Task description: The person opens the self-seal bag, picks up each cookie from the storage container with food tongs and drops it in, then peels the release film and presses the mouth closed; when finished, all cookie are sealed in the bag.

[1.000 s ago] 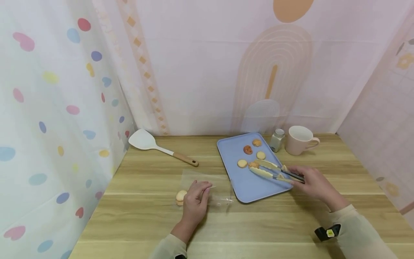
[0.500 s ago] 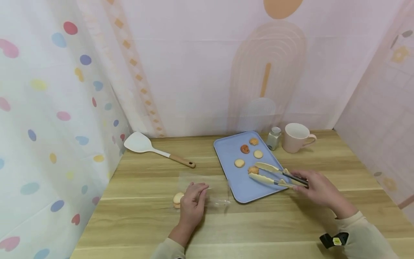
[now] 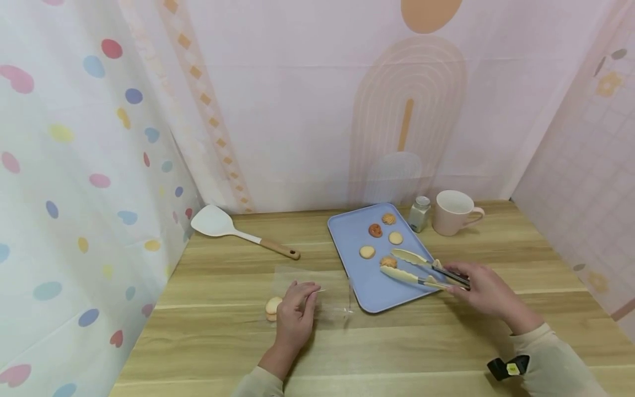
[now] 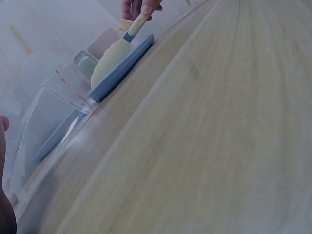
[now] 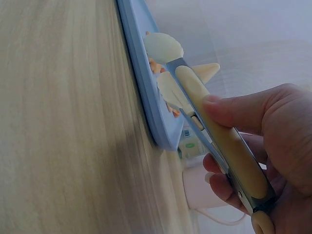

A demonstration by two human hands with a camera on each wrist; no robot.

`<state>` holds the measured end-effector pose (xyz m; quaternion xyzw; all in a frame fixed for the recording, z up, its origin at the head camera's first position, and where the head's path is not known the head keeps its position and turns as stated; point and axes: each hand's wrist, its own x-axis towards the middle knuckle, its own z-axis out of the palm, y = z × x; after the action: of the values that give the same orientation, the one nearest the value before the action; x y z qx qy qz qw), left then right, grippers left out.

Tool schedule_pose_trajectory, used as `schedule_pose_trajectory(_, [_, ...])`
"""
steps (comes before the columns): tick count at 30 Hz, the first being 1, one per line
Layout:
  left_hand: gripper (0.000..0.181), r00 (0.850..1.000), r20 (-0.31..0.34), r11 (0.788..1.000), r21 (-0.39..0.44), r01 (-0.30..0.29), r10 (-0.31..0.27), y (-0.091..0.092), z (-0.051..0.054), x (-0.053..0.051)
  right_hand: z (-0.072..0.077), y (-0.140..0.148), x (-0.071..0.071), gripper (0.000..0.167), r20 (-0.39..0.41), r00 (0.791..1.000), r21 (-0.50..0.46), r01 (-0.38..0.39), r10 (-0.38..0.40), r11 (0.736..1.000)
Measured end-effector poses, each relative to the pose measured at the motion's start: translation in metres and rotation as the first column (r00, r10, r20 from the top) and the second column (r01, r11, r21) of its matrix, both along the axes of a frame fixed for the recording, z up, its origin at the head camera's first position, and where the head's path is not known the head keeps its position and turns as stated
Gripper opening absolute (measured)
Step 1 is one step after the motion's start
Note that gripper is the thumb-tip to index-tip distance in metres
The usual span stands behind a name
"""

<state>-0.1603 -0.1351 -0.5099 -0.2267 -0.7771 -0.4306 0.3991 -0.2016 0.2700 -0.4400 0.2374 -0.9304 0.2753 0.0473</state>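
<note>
My right hand [image 3: 488,289] grips a pair of cream-coloured tongs [image 5: 226,146], thumb on one arm and fingers on the other. The tong tips are spread over a blue tray [image 3: 367,292], beside a ridged cookie [image 3: 388,262] at its middle. Other cookies lie behind it, among them a pale round cookie [image 3: 367,252] and a darker brown cookie [image 3: 375,230]. My left hand [image 3: 295,317] pinches the edge of a clear plastic bag [image 3: 334,300] lying left of the tray. Pale round cookies [image 3: 273,305] show at the bag's left end, partly hidden by the hand.
A white spatula [image 3: 214,221] with a wooden handle lies at the back left of the wooden table [image 3: 198,342]. Behind the tray's right side stand a small glass jar [image 3: 419,214] and a pink mug [image 3: 452,212]. Curtains [image 3: 288,110] hang along the table's back and sides.
The tong tips have shifted slightly toward the near side of the ridged cookie, which sits a little nearer me than a second ago. My left hand stays on the bag. The head view has shifted slightly.
</note>
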Motion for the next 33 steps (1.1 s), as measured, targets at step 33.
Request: schedule_pose_trajectory(33, [0.016, 1.000, 0.019, 1.000, 0.003, -0.012, 0.012, 0.000, 0.002, 0.001, -0.023, 0.008, -0.003, 0.047, 0.073, 0.997, -0.058, 0.029, -0.025, 0.998])
